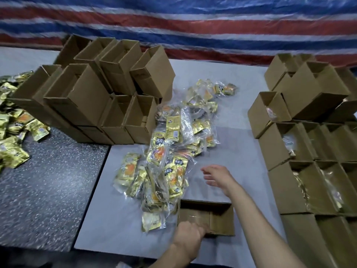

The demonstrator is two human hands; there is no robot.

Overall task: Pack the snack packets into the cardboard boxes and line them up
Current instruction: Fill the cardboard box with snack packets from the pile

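An open cardboard box (pixel 222 222) lies on the grey counter (pixel 241 136) close to the person, and nothing can be seen inside it. The left hand (pixel 188 235) grips its near-left wall with curled fingers. The right hand (pixel 216 177) hovers above the counter just beyond the box, fingers spread and relaxed and holding nothing, beside the near end of the pile of snack packets (pixel 170 151).

That pile of gold packets, many bundled in clear plastic bags, runs from the box's left edge towards the middle of the counter. To its left stands a stack of empty cardboard boxes (pixel 100 97), open tops tilted towards the camera, straddling the grey counter and a dark speckled counter (pixel 48 180). More loose gold packets (pixel 13 132) lie at the far left on that dark surface.

Along the right edge, rows of packed boxes (pixel 309 171) stand side by side with gold packets showing in their open tops, and several more boxes are stacked on them at the far end. A red, white and blue striped tarp (pixel 193 26) hangs behind.
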